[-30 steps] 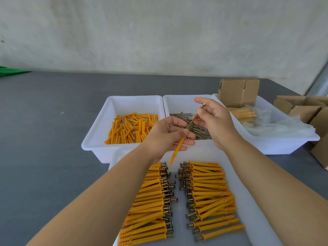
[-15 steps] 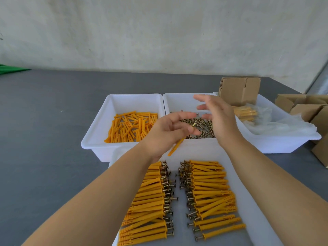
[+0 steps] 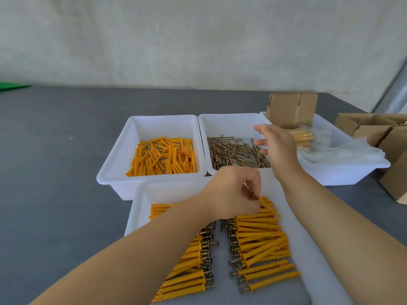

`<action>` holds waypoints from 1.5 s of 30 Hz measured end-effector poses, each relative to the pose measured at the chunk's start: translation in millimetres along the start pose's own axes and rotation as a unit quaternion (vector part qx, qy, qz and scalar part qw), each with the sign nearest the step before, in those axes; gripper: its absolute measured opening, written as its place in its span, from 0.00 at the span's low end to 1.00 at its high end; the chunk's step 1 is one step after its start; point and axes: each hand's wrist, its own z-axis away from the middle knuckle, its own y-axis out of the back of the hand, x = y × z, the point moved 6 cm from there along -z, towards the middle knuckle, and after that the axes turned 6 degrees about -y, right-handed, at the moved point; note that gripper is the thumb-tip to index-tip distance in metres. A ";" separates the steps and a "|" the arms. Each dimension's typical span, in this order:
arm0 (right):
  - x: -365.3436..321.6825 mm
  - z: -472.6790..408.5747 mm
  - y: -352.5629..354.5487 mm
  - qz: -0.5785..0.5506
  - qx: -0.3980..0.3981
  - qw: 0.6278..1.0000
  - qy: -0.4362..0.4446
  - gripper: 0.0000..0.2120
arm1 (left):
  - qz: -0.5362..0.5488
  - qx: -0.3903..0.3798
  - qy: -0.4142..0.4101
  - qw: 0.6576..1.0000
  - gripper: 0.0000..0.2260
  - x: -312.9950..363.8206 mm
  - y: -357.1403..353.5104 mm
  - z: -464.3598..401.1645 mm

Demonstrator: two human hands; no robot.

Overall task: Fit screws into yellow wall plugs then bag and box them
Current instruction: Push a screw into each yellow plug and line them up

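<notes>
My left hand is low over the near white tray, fingers curled, pinching the screw head of an assembled plug at the far end of the right row. Two rows of assembled yellow plugs with screws lie in that tray. My right hand hovers with fingers spread and empty over the bin of loose screws. The bin of loose yellow plugs stands to its left.
A third white bin at the right holds bagged plugs, clear plastic bags and a small cardboard box. More cardboard boxes lie at the table's right edge. The grey tabletop stretches left.
My left hand has come down from in front of the bins to the near tray with the assembled plug. My right hand let go of the screw and moved over the screw bin.
</notes>
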 end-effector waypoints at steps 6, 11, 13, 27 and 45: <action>2.7 2.0 -1.0 0.039 -0.012 0.999 0.013 0.11 | -0.254 -0.169 0.041 0.952 0.03 -1.8 -12.0 3.3; 1.4 1.8 -6.8 0.169 -0.030 0.984 0.052 0.11 | -0.390 -0.213 0.036 0.895 0.07 -1.3 -12.2 2.4; 2.1 1.8 -12.0 0.247 -0.043 0.965 0.077 0.09 | -0.380 -0.209 0.037 0.900 0.08 -0.4 -10.0 1.4; 15.7 3.1 -29.2 0.502 -0.136 0.853 0.027 0.14 | -0.303 -0.164 -0.002 0.939 0.08 -2.4 -0.6 -0.9; 16.8 10.0 -47.3 0.559 -0.320 0.763 -0.052 0.15 | -0.276 -0.092 0.452 0.843 0.21 -129.1 98.8 26.3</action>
